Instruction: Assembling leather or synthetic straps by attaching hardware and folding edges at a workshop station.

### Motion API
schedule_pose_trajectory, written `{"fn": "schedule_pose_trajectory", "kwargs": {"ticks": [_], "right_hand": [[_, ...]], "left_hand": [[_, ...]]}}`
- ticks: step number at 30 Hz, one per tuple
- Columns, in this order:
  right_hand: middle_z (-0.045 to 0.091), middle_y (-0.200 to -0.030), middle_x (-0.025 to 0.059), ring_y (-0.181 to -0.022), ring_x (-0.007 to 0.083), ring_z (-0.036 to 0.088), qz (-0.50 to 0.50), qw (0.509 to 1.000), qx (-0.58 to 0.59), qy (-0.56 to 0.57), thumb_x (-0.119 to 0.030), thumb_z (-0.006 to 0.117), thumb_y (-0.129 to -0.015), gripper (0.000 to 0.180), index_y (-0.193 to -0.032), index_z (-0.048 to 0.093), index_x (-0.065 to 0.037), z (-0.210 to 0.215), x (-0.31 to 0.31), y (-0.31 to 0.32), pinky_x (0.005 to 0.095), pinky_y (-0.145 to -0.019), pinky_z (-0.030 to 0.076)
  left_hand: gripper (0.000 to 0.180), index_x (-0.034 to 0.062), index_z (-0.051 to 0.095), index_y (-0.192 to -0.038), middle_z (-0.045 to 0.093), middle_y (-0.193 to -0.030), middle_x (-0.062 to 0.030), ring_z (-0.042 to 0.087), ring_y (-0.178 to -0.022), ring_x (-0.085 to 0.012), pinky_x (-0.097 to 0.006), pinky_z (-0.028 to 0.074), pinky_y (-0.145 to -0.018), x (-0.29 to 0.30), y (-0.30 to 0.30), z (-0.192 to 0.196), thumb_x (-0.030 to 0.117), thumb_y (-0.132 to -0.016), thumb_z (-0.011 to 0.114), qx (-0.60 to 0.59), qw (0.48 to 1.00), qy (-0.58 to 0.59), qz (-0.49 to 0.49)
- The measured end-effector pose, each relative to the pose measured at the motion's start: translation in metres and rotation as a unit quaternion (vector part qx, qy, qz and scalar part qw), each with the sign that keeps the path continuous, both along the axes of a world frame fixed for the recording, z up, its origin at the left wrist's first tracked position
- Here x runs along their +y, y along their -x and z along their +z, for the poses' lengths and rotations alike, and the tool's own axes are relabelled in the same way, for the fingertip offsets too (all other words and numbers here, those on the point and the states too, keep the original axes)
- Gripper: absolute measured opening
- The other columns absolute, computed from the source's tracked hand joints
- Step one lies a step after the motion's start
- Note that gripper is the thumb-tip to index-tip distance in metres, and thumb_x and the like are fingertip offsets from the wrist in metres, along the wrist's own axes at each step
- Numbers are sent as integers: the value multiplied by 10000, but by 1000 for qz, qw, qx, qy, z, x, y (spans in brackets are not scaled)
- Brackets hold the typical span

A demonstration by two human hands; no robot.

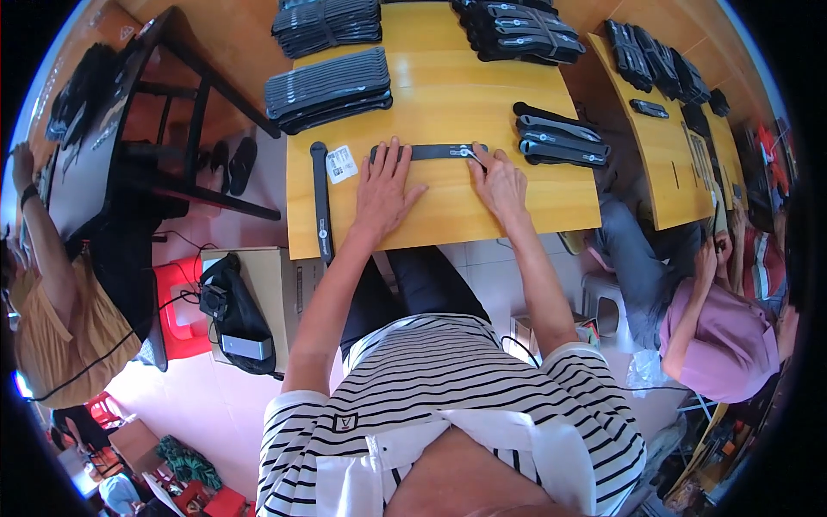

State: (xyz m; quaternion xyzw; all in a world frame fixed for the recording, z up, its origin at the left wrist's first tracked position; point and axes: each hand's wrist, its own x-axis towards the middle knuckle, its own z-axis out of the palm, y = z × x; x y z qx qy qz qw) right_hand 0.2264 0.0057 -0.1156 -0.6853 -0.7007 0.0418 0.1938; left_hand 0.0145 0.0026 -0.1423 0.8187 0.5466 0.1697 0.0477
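A flat black strap (439, 152) with a light printed mark near its right end lies crosswise on the yellow table (431, 207). My left hand (385, 194) rests on the strap's left part, palm down and fingers stretched out. At the other end, the fingers of my right hand (500, 185) are curled and pinched together on the strap; whether a small piece is also between them is hidden. Left of my left hand are a white label sheet (341, 164) and another black strap (322, 202), laid lengthwise and overhanging the near edge.
A neat strap pile (327, 89) stands at the table's left, with bundled straps (327, 26) behind it. More bundles (521, 30) sit at far right, above several loose straps (560, 138). A person in pink (719, 336) works at the right-hand table (659, 164); another (65, 327) sits left.
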Motion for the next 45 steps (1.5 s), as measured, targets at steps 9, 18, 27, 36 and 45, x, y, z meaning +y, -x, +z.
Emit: {"fn": "schedule_pose_trajectory", "kwargs": {"ticks": [9,18,27,36,45], "right_hand": [[588,-867,175,-743,340,593,16,995,94,-3,-217,562,-811,323,-1119,586,-127,-3,-1,-17,416,-653,482],[619,-859,181,-714,274,594,13,958,263,-114,-54,545,-809,230,-1023,615,-2,-14,-53,-18,333,-660,465],[590,-715,100,-628,164,558,118,853,478,174,-137,604,-812,265,-1026,555,12,8,-119,87,260,-564,438],[560,-711,35,-448,28,407,88,666,684,283,-86,516,-871,159,-1011,447,-55,16,-122,106,158,-363,252],[520,-644,45,-356,36,333,43,602,735,309,-247,452,-925,180,-990,484,-83,47,-103,88,169,-327,210]], "left_hand": [[607,-9,358,-1292,292,-1384,-191,295,-1264,-340,-445,245,-1029,-17,15,9,330,-827,552,-109,990,11,86],[467,-10,487,-1113,574,-976,-203,565,-876,-378,-432,442,-760,-65,83,30,158,-713,659,-86,924,70,366],[176,21,512,-927,515,-712,-25,483,-602,-104,-244,384,-538,-80,76,11,88,-769,548,-600,700,240,303],[190,22,452,-1012,473,-721,-3,469,-596,-84,-224,392,-530,-106,5,50,95,-847,511,-724,611,218,234],[196,18,500,-1039,614,-873,-87,623,-747,-157,-278,499,-718,-101,19,62,160,-904,496,-779,533,298,140]]}}
